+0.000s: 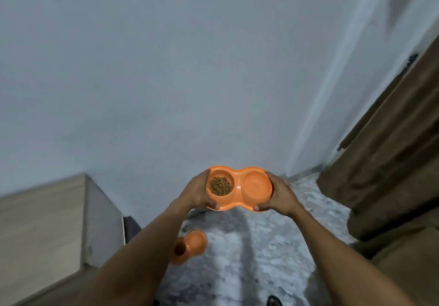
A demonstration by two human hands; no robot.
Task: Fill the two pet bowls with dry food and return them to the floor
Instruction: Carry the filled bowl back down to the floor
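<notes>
Orange double bowl (pixel 240 188) gripped at its ends by left hand (pixel 198 192) and right hand (pixel 280 195).

This is a room in a home, seen at a corner where plain pale walls (pixel 166 68) meet a speckled grey-and-white stone floor (pixel 273 246). A light wood-grain cabinet (pixel 42 229) stands against the wall on the left, and heavy brown fabric (pixel 392 163), like a curtain or a sofa cover, hangs at the right. An orange double pet bowl (pixel 190 246) sits on the floor, a sign that animals are kept here.
</notes>
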